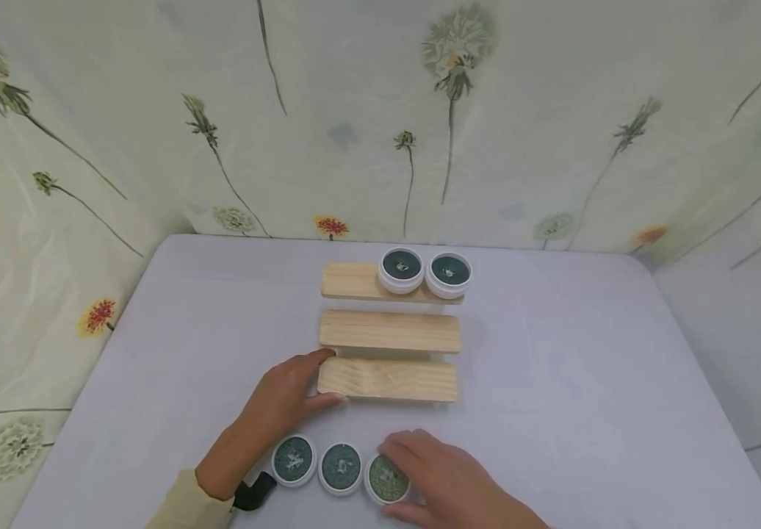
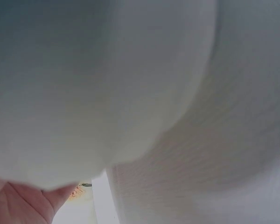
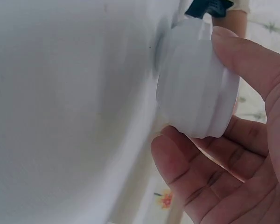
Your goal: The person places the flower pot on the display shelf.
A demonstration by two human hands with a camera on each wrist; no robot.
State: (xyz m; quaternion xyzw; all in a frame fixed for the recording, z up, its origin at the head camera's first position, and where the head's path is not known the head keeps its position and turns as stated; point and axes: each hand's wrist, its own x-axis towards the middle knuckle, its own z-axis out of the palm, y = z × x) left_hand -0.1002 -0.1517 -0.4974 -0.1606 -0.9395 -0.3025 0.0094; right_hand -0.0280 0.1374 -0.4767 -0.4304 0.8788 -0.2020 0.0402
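**Your right hand (image 1: pixel 449 476) has the green-speckled jar (image 1: pixel 388 479)**

Your right hand is closest to the camera, low down. Its grip is narrow: your thumb is on one side of the jar and your fingers are on the other. This jar is on the right end of a row of three. Next to it are the middle jar (image 1: pixel 340 468) and the left jar (image 1: pixel 294 461), both with darker tops. All three are in front of the wooden boards.

The jar looks light and hard, like plastic, so it should not squash. Its smooth side could be a bit slippery. The best place to hold it is the white wall, where little ridges can help your fingers. The side view is blurry, so it is hard to tell if the jar's bottom is flat on the table.

Your left hand (image 1: pixel 283 391) holds the left end of the front board (image 1: pixel 387 380), thumb at the near edge and fingers at the far edge. The wood looks stiff, but it might slide if you push it.

Behind that, with gaps between, are the middle board (image 1: pixel 390 331) and the back board (image 1: pixel 349 280). Two dark-topped jars (image 1: pixel 401 269) sit side by side on the right part of the back board.

The table (image 1: pixel 552 367) is pale, flat and smooth. Around it hangs a flowery sheet (image 1: pixel 354 81) with dandelions and orange blooms.
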